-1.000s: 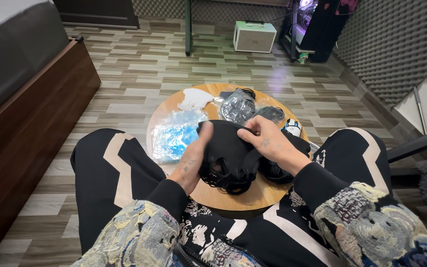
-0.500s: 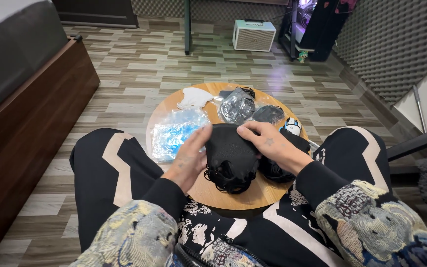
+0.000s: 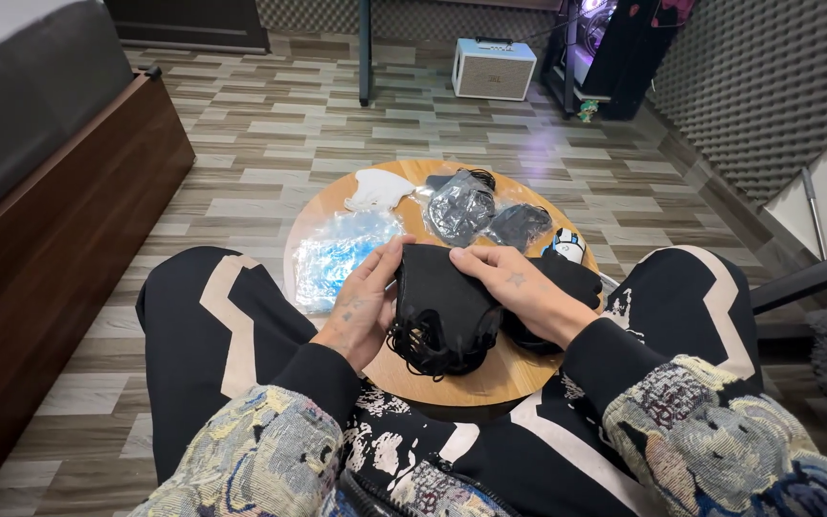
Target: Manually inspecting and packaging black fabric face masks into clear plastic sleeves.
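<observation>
Since the earlier frame, both hands have shifted slightly apart along the stack of black face masks (image 3: pixel 444 308), with the left hand's fingertips now nearer its upper left corner. That stack lies over the near edge of the round wooden desk (image 3: pixel 413 177), between the two hands, its ear loops bunched at the near end.

Left hand (image 3: pixel 364 308): fingers together, flat against the stack's left side, thumb at the top corner. Right hand (image 3: pixel 521 292): fingers together, fingertips laid on the stack's top right edge, palm resting over more black masks (image 3: pixel 567 280) toward the desk's right edge. Whether either hand pinches the fabric cannot be told.

Clear blue-tinted plastic wrap (image 3: pixel 337 254) lies at the left edge, just beside the left hand. A white mask (image 3: pixel 378 190) sits at the far left edge. Two bagged dark masks (image 3: pixel 461 206) occupy the far edge.
</observation>
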